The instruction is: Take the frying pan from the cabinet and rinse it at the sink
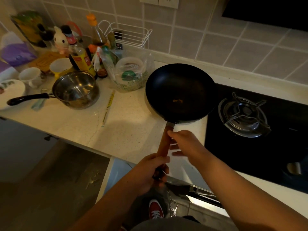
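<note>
The black frying pan (180, 92) with a long wooden handle (164, 142) hovers over the white counter, just left of the stove. A small orange speck lies inside it. My left hand (150, 170) is closed around the lower end of the handle. My right hand (185, 144) rests on the handle higher up, fingers spread and blurred, not clearly closed around it. No sink is in view.
A steel saucepan (75, 90) with a black handle, cups, bottles and a plastic bag (131, 75) crowd the counter (130, 124) to the left. The black gas hob (245, 114) lies right. An open cabinet door (115, 170) and my red shoe (155, 209) are below.
</note>
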`<state>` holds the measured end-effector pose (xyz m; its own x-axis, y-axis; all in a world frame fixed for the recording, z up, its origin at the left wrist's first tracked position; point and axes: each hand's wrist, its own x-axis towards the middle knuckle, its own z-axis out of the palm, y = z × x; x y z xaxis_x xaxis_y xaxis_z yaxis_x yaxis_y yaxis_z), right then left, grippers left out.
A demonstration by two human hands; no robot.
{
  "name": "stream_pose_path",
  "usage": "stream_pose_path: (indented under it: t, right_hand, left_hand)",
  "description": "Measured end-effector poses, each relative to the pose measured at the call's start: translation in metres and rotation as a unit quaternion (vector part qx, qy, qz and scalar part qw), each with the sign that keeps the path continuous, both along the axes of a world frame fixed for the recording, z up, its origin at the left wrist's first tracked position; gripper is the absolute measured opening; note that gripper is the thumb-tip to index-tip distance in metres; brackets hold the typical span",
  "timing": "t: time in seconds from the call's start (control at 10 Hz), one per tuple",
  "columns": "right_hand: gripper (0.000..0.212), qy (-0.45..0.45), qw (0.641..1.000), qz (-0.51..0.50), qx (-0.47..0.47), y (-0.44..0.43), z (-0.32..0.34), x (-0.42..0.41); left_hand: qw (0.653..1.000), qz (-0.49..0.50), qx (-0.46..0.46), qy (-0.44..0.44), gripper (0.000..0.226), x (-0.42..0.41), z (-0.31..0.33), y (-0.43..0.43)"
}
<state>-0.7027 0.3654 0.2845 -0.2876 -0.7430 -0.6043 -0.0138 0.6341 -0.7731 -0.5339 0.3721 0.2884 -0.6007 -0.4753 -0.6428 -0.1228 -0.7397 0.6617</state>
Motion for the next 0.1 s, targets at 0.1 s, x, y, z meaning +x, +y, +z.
stream_pose_path:
  t: [0.1]
  right_hand:
    - [0.022,0.042,0.995,-0.026,-0.086,0.0164,0.0407,-0.0281]
  left_hand:
    - [1.000,0.010,0.015,0.009,0.052,0.0180,-0.0097,0.0098]
